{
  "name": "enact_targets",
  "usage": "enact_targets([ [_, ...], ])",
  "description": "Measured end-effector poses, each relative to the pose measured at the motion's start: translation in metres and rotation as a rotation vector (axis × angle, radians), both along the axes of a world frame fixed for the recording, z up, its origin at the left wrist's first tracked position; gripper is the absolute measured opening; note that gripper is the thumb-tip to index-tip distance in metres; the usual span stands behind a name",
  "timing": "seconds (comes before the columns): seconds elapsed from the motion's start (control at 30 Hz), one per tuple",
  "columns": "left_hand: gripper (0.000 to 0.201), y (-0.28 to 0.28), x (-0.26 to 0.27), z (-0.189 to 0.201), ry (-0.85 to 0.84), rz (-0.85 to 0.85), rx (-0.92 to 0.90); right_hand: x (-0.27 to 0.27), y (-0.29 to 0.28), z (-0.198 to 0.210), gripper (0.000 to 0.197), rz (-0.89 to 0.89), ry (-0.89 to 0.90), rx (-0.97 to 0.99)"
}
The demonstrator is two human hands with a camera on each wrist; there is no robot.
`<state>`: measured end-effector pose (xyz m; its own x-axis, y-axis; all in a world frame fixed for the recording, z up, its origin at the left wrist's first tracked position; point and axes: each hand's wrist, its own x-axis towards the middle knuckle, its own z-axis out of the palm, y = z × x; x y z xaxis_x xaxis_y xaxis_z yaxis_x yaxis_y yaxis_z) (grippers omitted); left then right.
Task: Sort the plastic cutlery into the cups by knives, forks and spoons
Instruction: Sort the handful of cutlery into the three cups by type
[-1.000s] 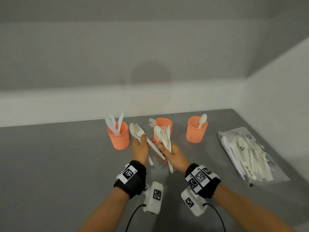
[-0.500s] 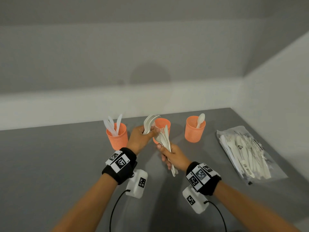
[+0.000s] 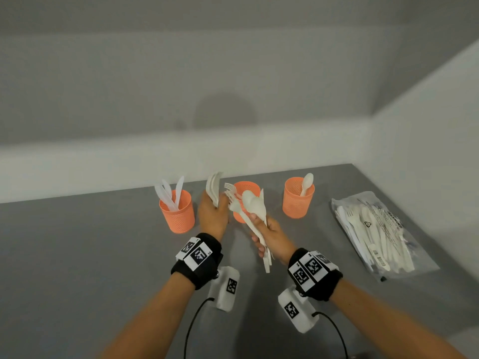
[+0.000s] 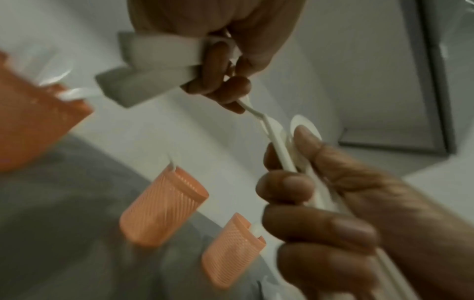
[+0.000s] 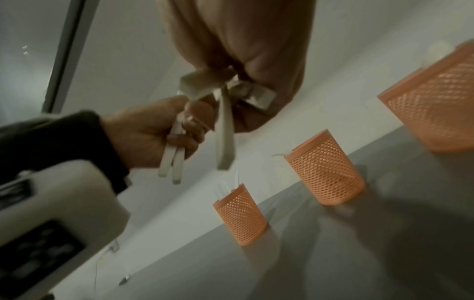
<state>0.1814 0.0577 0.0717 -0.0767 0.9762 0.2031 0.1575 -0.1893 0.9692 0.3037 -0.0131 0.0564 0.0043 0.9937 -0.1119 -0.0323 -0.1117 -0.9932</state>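
Note:
Three orange mesh cups stand in a row on the grey table. The left cup holds knives, the middle cup forks, the right cup one spoon. My left hand grips two white pieces upright between the left and middle cups; one is a fork. Their handles hang below the fist. My right hand grips a mixed bundle of spoon, forks and a knife in front of the middle cup. In the left wrist view the right hand's fingers curl round the bundle.
A clear plastic bag with several more white pieces lies at the right, near the side wall. A white wall runs close behind the cups. Camera boxes and cables hang under both wrists.
My left hand has drawn its two pieces away from the right hand's bundle, lifted them upright and shifted a little left. The right hand keeps its bundle almost in place.

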Motion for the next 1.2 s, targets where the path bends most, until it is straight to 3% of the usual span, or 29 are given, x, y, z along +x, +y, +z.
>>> enact_targets([
  [0.13,0.018,-0.019,0.000,-0.008,-0.207,-0.112,-0.272,-0.001,0.003,0.000,0.026,-0.050,0.042,-0.004],
  [0.27,0.027,-0.032,0.002,-0.023,-0.237,-0.294,-0.415,-0.008,0.007,-0.004,0.034,-0.024,0.011,0.007],
  [0.37,0.026,-0.034,0.005,-0.024,-0.265,-0.301,-0.405,-0.011,0.008,-0.010,0.033,-0.026,0.006,0.000],
  [0.57,0.030,-0.022,0.004,-0.021,-0.313,-0.028,-0.370,0.001,0.005,-0.022,0.030,-0.112,-0.068,-0.025],
  [0.67,0.027,-0.016,0.004,-0.023,-0.334,-0.135,-0.362,0.016,0.006,-0.021,0.034,-0.066,-0.057,-0.045],
  [0.8,0.023,-0.017,0.019,-0.019,-0.182,-0.351,-0.359,0.033,0.005,-0.014,0.033,0.073,-0.089,-0.053],
  [0.9,0.021,-0.015,0.040,-0.016,-0.156,-0.332,-0.352,0.047,0.010,-0.009,0.011,0.179,-0.127,-0.086],
  [1.0,0.020,-0.013,0.064,-0.006,-0.123,-0.302,-0.261,0.070,0.024,-0.013,0.012,0.247,-0.219,-0.058],
  [1.1,0.021,-0.005,0.087,0.005,-0.114,-0.268,-0.172,0.090,0.044,-0.014,0.018,0.139,-0.285,0.014],
  [1.2,0.031,0.011,0.099,0.016,-0.115,-0.213,-0.125,0.108,0.064,-0.002,0.036,-0.113,-0.187,0.121],
])
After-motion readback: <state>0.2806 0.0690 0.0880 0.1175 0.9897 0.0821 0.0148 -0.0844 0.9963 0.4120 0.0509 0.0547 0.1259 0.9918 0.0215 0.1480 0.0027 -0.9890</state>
